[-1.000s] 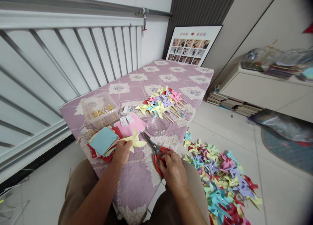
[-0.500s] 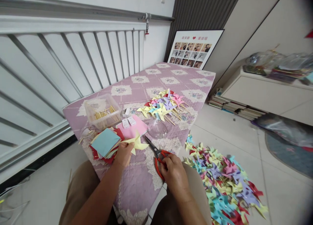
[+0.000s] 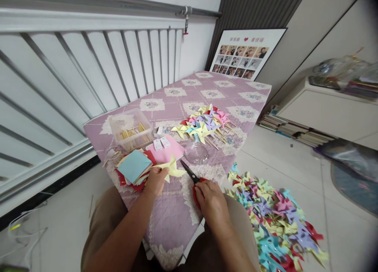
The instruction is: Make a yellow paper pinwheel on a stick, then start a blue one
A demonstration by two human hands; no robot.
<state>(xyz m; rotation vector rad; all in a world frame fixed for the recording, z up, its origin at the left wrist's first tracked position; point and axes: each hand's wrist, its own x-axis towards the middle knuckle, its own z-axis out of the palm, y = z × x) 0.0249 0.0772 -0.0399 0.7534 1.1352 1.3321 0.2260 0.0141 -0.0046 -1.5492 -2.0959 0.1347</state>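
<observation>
Left hand [image 3: 156, 180] pinching yellow pinwheel [image 3: 172, 168]; right hand [image 3: 210, 201] gripping red scissors [image 3: 193, 178]

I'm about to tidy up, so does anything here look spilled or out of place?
Yes: a loose heap of paper pinwheels sprawls on the floor right of the table, while a tidier bunch lies on top. A thin stick lies on the floor at left.

Photo board [image 3: 243, 53] against the wall — pinwheel heap [image 3: 274, 221] on floor.
</observation>
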